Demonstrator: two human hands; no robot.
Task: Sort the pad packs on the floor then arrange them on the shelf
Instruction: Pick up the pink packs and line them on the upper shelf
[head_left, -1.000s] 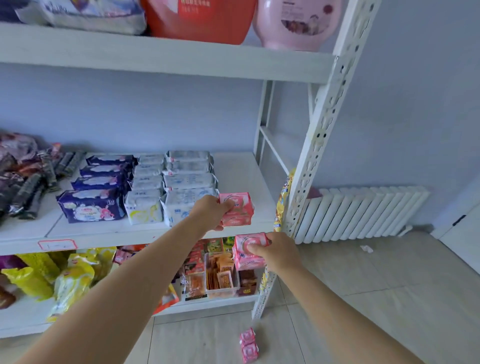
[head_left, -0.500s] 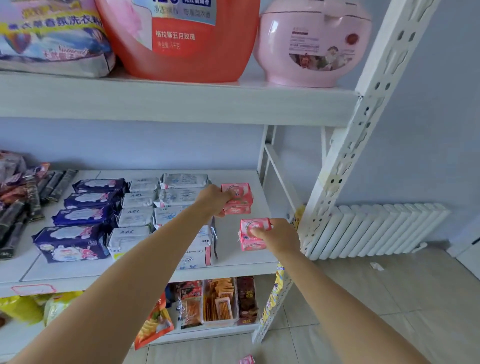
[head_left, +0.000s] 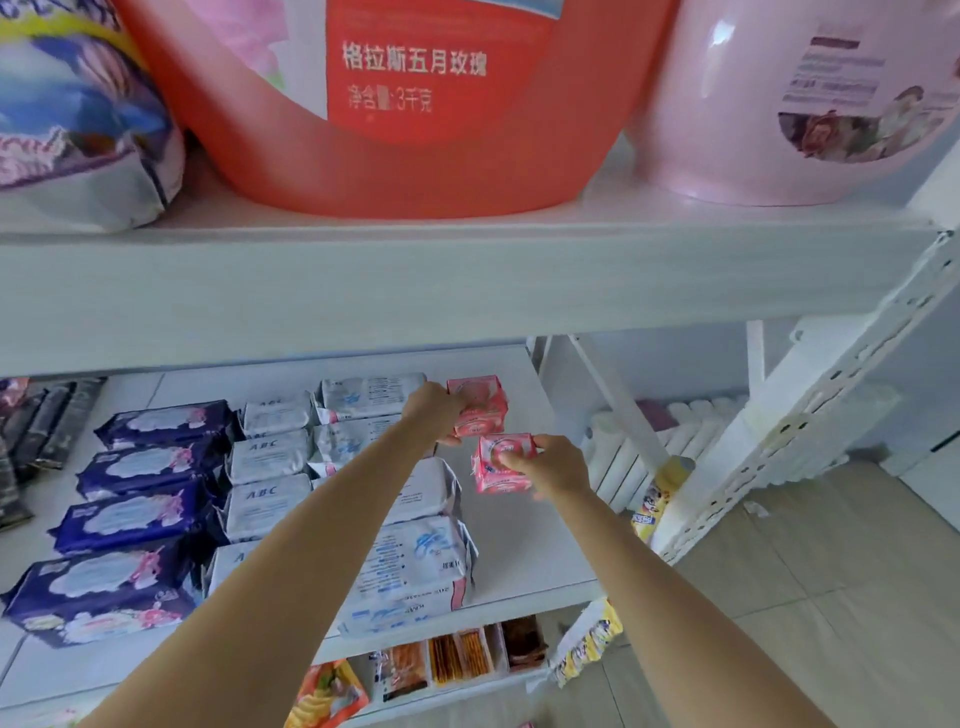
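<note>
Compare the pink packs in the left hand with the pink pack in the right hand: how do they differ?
Left hand grips a stack of pink packs, far back on the shelf beside the white packs. Right hand holds a single pink pack, nearer the front, with bare shelf around it. Both look like the same pink product, each gripped from the side.

Both forearms bare — no sleeves, left hand (head_left: 434, 408) and right hand (head_left: 558, 465) ungloved.
</note>
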